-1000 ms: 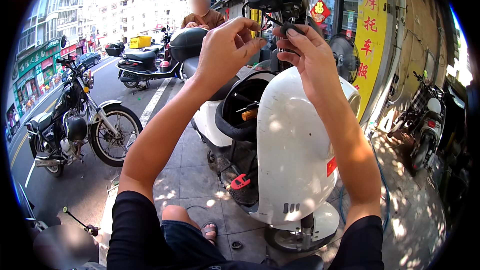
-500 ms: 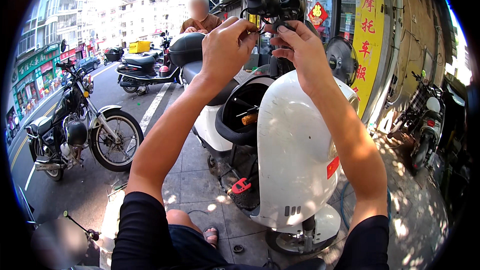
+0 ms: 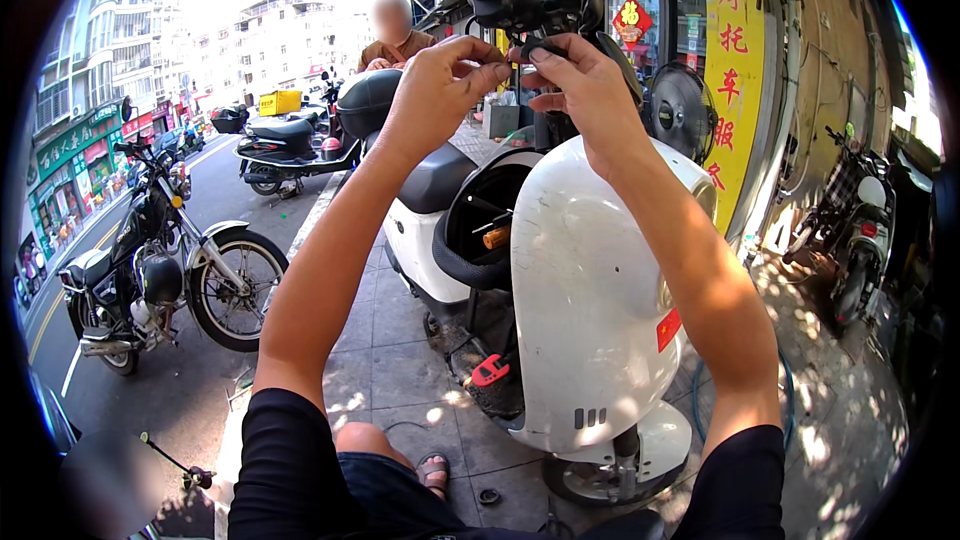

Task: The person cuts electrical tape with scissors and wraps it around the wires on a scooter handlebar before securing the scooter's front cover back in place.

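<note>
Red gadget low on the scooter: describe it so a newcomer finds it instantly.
Start at the white scooter, centre. Left of its front panel's lower half is a dark floorboard; the red gadget lies there. Unlike the red sticker on the panel, it has dark markings.

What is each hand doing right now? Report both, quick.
Left hand: fingers curled, thumb close by; whether it grips anything cannot be told.
Right hand: closed, pinching a small, black, rounded piece between thumb and fingers.
</note>
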Tool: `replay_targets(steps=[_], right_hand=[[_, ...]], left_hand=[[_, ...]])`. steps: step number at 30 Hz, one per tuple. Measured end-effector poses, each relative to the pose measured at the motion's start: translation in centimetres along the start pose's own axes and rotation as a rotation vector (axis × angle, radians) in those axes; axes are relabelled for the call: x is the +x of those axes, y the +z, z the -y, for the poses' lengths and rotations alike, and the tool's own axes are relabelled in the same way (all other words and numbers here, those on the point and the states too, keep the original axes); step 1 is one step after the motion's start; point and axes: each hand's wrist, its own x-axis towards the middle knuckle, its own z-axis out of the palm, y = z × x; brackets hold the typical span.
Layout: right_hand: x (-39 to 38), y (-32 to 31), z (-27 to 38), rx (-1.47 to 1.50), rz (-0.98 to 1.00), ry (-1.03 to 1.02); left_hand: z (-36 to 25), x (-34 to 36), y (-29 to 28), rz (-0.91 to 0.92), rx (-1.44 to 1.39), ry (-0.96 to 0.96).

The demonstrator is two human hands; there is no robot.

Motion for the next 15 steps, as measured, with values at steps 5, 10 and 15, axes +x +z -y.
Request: replay_targets(steps=[5, 10, 15], right_hand=[[-0.10, 0.14, -0.07, 0.016, -0.008, 0.001], [-0.03, 0.09, -0.12, -0.001, -0.014, -0.001], [-0.01, 0.14, -0.08, -0.009, -0.007, -0.008]], left_hand=[[-0.69, 0.07, 0.22, -0.012, 0.085, -0.071], [-0.59, 0.20, 0.42, -0.029, 0.151, -0.040], [-0.27, 0.04, 0.73, -0.074, 0.249, 0.012]])
